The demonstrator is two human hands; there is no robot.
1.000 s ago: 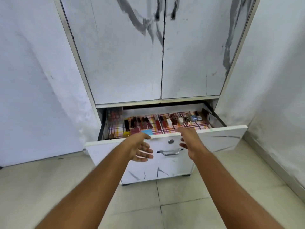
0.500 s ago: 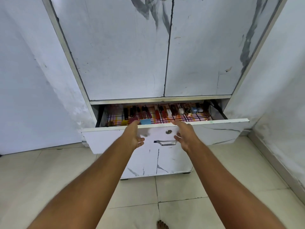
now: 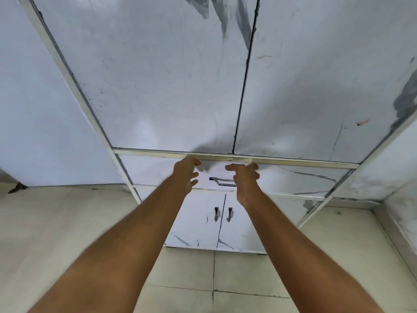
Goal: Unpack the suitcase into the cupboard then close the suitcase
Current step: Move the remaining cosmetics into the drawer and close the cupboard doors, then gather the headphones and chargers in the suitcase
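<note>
A tall white marble-patterned cupboard (image 3: 158,86) fills the view, its two upper doors shut. Below them the drawer (image 3: 304,179) sits flush in the frame, contents hidden. My left hand (image 3: 186,175) and my right hand (image 3: 244,179) are at the drawer front on either side of its metal handle (image 3: 222,181), fingers loosely spread and holding nothing. Their fingertips are near the drawer's top edge; contact is hard to tell. The suitcase is out of view.
Two small lower doors with metal pulls (image 3: 223,214) sit under the drawer. White walls flank the cupboard on the left (image 3: 33,120) and right (image 3: 397,159). Beige floor tiles (image 3: 225,279) lie in front.
The drawer, open with several small cosmetics showing a second ago, has slid in and is now shut. Both hands moved forward with it, and the view moved closer.
</note>
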